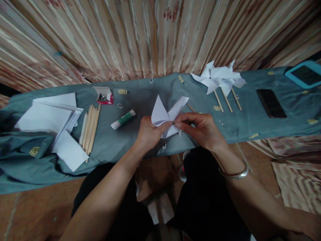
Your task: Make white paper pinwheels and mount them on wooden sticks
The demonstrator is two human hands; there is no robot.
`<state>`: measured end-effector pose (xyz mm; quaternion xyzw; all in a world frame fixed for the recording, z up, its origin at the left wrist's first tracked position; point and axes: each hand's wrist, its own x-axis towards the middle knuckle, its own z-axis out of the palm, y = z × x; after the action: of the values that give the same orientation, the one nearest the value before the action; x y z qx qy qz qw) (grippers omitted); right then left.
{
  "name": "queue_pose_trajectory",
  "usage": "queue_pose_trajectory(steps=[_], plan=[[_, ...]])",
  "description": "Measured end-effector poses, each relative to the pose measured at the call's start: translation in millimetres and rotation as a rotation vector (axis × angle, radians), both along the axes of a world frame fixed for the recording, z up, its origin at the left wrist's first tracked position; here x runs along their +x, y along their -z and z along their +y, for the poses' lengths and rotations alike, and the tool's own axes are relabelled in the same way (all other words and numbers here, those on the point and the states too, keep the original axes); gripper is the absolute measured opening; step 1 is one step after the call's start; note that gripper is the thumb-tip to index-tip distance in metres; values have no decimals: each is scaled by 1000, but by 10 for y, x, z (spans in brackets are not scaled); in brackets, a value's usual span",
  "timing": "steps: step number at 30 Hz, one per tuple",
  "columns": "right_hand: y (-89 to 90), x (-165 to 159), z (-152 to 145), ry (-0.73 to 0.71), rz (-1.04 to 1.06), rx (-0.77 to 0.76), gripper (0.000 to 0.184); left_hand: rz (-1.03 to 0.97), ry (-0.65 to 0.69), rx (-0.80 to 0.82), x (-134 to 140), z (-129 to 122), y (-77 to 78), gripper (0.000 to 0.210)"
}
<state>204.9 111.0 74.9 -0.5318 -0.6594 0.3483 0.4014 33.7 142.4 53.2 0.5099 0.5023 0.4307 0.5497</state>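
A white paper pinwheel (160, 112) with folded blades is between my hands, over the near side of the cloth-covered table. My left hand (150, 132) grips it from the left, thumb pressed near its centre. The fingertips of my right hand (198, 129) are pinched together at the pinwheel's centre, around something small and dark that I cannot make out. Behind my right hand lies a thin pointed tool (190, 107), partly hidden. A glue stick (123, 119) with a green label lies left of the pinwheel.
Finished pinwheels on sticks (218, 78) lie at the back right, near a black phone (271, 103) and a blue-framed tablet (304, 74). On the left are white paper sheets (47, 115), wooden sticks (91, 127) and an open red box (105, 97) of small metal pieces.
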Motion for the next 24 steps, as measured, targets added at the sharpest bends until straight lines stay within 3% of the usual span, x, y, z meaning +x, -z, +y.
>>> queue_pose_trajectory(steps=[24], plan=[[-13, 23, -12, -34, -23, -37, 16, 49, 37, 54, -2, -12, 14, 14]])
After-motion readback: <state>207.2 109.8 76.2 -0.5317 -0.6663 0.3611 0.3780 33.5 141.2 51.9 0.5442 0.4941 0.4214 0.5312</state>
